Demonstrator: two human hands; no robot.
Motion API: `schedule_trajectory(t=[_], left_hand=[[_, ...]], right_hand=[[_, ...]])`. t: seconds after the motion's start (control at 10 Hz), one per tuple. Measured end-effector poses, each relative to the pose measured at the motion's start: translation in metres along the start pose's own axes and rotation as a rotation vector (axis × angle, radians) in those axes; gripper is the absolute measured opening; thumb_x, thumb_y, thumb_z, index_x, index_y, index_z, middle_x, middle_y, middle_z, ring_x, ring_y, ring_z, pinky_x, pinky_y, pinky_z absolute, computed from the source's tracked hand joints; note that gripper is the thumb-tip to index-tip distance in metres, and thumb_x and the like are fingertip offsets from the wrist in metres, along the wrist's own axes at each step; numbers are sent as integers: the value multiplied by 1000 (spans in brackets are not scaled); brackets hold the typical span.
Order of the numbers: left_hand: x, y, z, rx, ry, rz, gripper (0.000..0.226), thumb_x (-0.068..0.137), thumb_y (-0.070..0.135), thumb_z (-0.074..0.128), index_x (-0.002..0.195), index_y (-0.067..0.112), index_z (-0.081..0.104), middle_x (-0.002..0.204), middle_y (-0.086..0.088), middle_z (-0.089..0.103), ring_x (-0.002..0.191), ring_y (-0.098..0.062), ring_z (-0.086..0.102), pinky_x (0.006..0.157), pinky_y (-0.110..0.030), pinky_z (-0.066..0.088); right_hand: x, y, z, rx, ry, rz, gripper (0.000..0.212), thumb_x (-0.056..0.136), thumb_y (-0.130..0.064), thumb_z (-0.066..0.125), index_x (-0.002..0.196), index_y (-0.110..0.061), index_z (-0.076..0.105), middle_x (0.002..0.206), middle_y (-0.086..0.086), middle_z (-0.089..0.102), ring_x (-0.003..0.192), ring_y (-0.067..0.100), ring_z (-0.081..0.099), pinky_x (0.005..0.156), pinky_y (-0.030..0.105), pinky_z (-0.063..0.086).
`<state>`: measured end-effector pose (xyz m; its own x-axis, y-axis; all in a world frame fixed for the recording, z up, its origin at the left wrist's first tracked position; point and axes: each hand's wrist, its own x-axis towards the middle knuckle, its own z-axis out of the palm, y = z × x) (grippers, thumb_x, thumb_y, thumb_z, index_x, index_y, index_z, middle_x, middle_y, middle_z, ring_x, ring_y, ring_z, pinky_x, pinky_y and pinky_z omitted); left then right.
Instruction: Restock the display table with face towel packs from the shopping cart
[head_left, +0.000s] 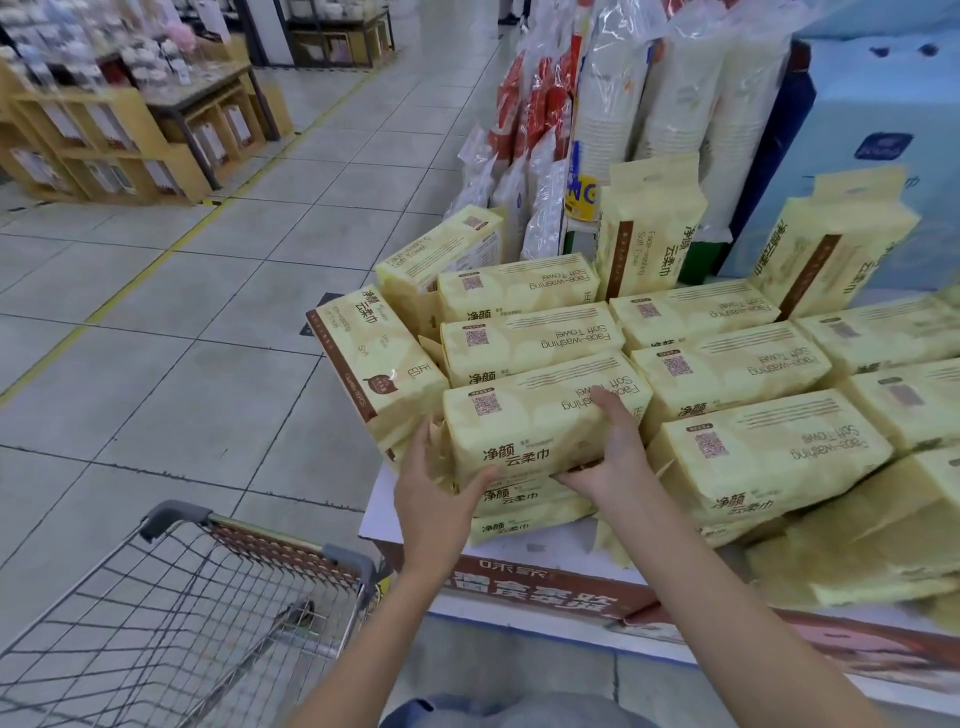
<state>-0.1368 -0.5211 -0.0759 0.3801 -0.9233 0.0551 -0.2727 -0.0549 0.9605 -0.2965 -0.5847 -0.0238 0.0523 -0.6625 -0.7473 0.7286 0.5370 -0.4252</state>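
A yellow face towel pack (530, 415) lies on top of a short stack at the near left corner of the display table (545, 553). My left hand (434, 499) grips its near left end, thumb along the front edge. My right hand (610, 452) holds its right side, fingers on top and palm under the edge. Several more yellow packs (727, 364) lie in rows across the table, and some stand upright (649, 234) at the back. The shopping cart (171, 613) at lower left shows no packs inside its wire basket.
Tall bags of paper cups (675, 78) and red and white packets (530, 119) stand behind the packs. Blue boxes (883, 156) rise at the right. Wooden shelving (104, 135) lines the far left across a tiled aisle (208, 312).
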Motion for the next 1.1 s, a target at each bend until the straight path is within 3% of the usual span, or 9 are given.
schedule_trajectory(t=[0.1, 0.2, 0.4, 0.5, 0.6, 0.8, 0.9, 1.0, 1.1], left_hand=[[-1, -4, 5, -16, 22, -36, 90, 61, 37, 86, 139, 32, 40, 131, 20, 47, 125, -2, 43, 105, -29, 40], [7, -4, 5, -6, 14, -40, 87, 56, 47, 84, 132, 24, 48, 119, 24, 53, 115, 1, 49, 98, -28, 46], [22, -7, -1, 9, -42, -56, 71, 50, 50, 83, 113, 38, 50, 110, 21, 60, 105, 5, 55, 80, -7, 46], [25, -9, -2, 38, -59, -60, 80, 48, 53, 82, 118, 31, 51, 114, 16, 61, 106, 0, 56, 85, -11, 47], [30, -14, -3, 83, -81, -84, 104, 46, 56, 82, 133, 13, 47, 127, -2, 59, 118, -16, 53, 99, -36, 47], [25, -16, 0, 72, -70, -92, 106, 44, 56, 84, 132, 15, 43, 125, 0, 59, 116, -17, 53, 97, -43, 49], [26, -14, 2, 46, -66, -96, 104, 46, 52, 86, 133, 18, 40, 126, 2, 57, 117, -15, 53, 98, -40, 48], [10, -9, -1, -30, 13, -102, 104, 51, 50, 85, 138, 27, 33, 132, 10, 49, 121, -5, 47, 93, -12, 42], [-4, -10, -1, -119, 99, -107, 95, 54, 51, 82, 135, 38, 33, 130, 18, 47, 118, 10, 44, 84, 1, 36]], right_hand=[[3, 0, 0, 4, 6, -17, 29, 74, -30, 74, 91, -13, 57, 90, 12, 66, 82, 32, 63, 76, 52, 53], [6, -3, 0, -2, 30, -19, 29, 75, -30, 74, 90, -13, 56, 89, 12, 64, 81, 32, 62, 85, 55, 49], [5, -6, 1, 11, 52, 21, 35, 76, -30, 75, 89, -9, 51, 89, 16, 58, 78, 35, 56, 63, 54, 48], [4, -6, 1, 30, 60, 36, 40, 75, -30, 76, 92, -7, 48, 92, 17, 55, 78, 36, 55, 61, 55, 47], [5, -8, 0, 61, 69, 45, 52, 73, -30, 78, 108, -6, 47, 96, 17, 55, 81, 36, 54, 72, 58, 48], [9, -8, -4, 27, 107, 51, 64, 68, -34, 81, 114, -7, 46, 97, 15, 53, 90, 35, 54, 88, 59, 44], [6, -14, -3, -16, 149, 47, 72, 67, -38, 82, 118, -7, 42, 103, 14, 50, 110, 35, 48, 105, 60, 30], [-6, -7, -9, -56, 193, -9, 69, 71, -41, 79, 123, -11, 44, 116, 10, 48, 124, 30, 42, 107, 51, 30], [-16, 7, -20, -65, 127, -48, 46, 81, -39, 68, 118, -18, 51, 112, 4, 52, 125, 26, 44, 98, 41, 36]])
